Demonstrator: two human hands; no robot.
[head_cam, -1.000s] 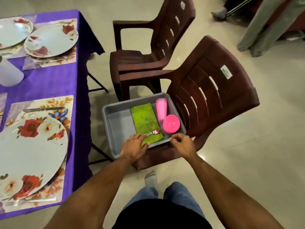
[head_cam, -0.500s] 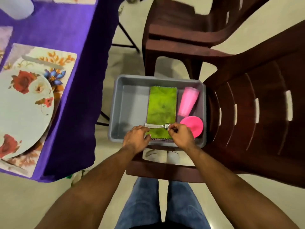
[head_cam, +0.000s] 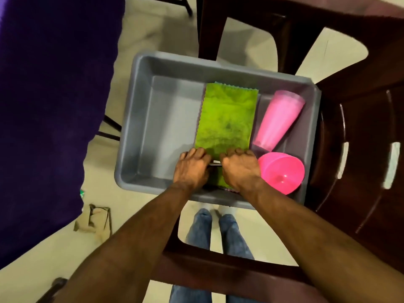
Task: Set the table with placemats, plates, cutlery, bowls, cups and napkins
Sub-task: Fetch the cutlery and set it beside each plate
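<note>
Inside grey tub [head_cam: 140,119]: napkin [head_cam: 227,119], cup [head_cam: 277,119], bowl [head_cam: 282,171]

**Tub count, one moment**

One grey tub [head_cam: 140,119]. Inside it: one green napkin [head_cam: 227,119], running away from the fingertips of both hands; one pink cup [head_cam: 277,119], lying on its side beyond the right hand [head_cam: 239,171]; one pink bowl [head_cam: 282,171], just right of that hand. One thin metal piece of cutlery [head_cam: 215,164] shows between the two hands; kind unclear. Two hands in all, the left hand [head_cam: 191,168] beside the right. Two dark chairs [head_cam: 360,149]. One purple cloth [head_cam: 48,106], left of the left hand.
</note>
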